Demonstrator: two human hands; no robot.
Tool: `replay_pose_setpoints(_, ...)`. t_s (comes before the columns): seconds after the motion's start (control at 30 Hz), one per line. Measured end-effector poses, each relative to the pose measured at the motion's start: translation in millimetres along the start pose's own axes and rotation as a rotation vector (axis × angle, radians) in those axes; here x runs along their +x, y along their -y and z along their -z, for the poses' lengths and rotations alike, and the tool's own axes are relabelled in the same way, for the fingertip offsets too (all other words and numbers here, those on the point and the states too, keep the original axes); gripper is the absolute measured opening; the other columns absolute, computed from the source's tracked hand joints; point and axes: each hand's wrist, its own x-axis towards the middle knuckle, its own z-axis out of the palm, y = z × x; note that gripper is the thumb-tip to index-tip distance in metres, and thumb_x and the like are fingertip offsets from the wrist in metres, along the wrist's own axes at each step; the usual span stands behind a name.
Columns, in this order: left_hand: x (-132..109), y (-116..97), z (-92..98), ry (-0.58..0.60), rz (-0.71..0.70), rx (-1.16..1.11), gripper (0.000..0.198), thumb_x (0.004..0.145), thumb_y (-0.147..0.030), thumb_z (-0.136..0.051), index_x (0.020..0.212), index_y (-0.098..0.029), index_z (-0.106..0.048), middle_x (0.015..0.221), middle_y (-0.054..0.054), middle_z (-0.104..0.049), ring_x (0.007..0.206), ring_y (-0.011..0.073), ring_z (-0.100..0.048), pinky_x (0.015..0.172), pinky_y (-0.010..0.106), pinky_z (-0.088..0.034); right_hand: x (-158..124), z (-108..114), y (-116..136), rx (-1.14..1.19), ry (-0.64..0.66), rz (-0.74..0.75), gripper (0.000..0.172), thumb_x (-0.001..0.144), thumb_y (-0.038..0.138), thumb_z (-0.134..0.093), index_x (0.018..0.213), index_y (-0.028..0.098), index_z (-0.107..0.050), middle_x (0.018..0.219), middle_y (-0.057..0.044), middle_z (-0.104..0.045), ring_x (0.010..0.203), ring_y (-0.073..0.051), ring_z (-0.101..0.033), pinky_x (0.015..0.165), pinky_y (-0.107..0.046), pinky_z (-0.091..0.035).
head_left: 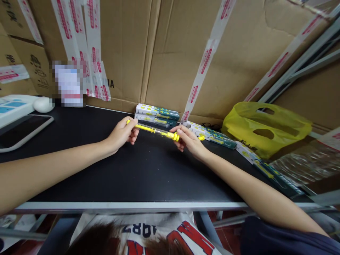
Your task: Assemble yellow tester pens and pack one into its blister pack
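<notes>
A slim yellow rod-like tool point(166, 134) with a clear section and ridged yellow collars is held over the black table. My left hand point(124, 132) pinches its left end, with the fingers curled under. Around the right part of the tool, near the thick collar, my right hand point(190, 139) is closed. A yellow knob pokes out past the right hand's far side. What exactly the tool is cannot be made out. Just behind it lie printed boxes point(159, 112), white and dark green, with a yellow tool pictured on them.
More such boxes point(212, 135) run along the right, beside a yellow plastic bag point(265, 124) and clear plastic wrap point(300, 164). At left lie a phone point(23, 131) and a white device point(16, 106). Taped cardboard point(170, 53) walls the back; a metal edge point(132, 206) borders the front.
</notes>
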Motion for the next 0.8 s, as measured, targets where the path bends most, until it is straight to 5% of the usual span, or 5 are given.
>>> replay_pose_setpoints(0.2, 0.1, -3.7, -0.3, -0.057, -0.001, -0.017, 0.019, 0.089, -0.035, -0.047, 0.078, -0.021, -0.039, 0.055, -0.006, -0.049, 0.041, 0.0065, -0.046, 0.039, 0.017, -0.039, -2.4, -1.4, 4.2, 0.137, 0.084, -0.019, 0.024, 0.087, 0.034, -0.049, 0.108, 0.024, -0.040, 0.063, 0.006, -0.055, 0.044, -0.008, -0.042, 0.042, -0.020, -0.039)
replay_pose_setpoints(0.37, -1.7, -4.2, -2.0, -0.036, 0.021, -0.029, 0.021, 0.089, -0.035, -0.046, 0.076, -0.021, -0.038, 0.054, -0.006, -0.049, 0.042, 0.0066, -0.045, 0.039, 0.017, -0.039, -0.3, -0.9, 2.7, 0.076, 0.074, -0.005, 0.023, 0.091, 0.041, -0.043, 0.104, 0.023, -0.039, 0.057, 0.007, -0.055, 0.038, -0.007, -0.038, 0.036, -0.017, -0.032)
replay_pose_setpoints(0.6, -2.7, -4.2, -0.8, -0.024, 0.026, -0.020, 0.023, 0.089, -0.036, -0.046, 0.075, -0.020, -0.039, 0.055, -0.005, -0.049, 0.042, 0.0064, -0.045, 0.039, 0.017, -0.039, 2.0, -1.1, 1.5, 0.069, -0.057, 0.069, 0.026, 0.084, 0.040, -0.057, 0.099, 0.021, -0.045, 0.077, 0.004, -0.049, 0.046, -0.005, -0.041, 0.035, -0.016, -0.036)
replay_pose_setpoints(0.8, -2.0, -1.7, -1.2, -0.001, 0.021, -0.022, 0.023, 0.088, -0.038, -0.047, 0.077, -0.020, -0.040, 0.054, -0.006, -0.050, 0.041, 0.0065, -0.045, 0.039, 0.017, -0.039, 1.1, -1.0, 3.3, 0.048, -0.078, 0.066, 0.026, 0.087, 0.043, -0.051, 0.100, 0.021, -0.045, 0.057, 0.007, -0.050, 0.040, -0.006, -0.037, 0.035, -0.017, -0.037)
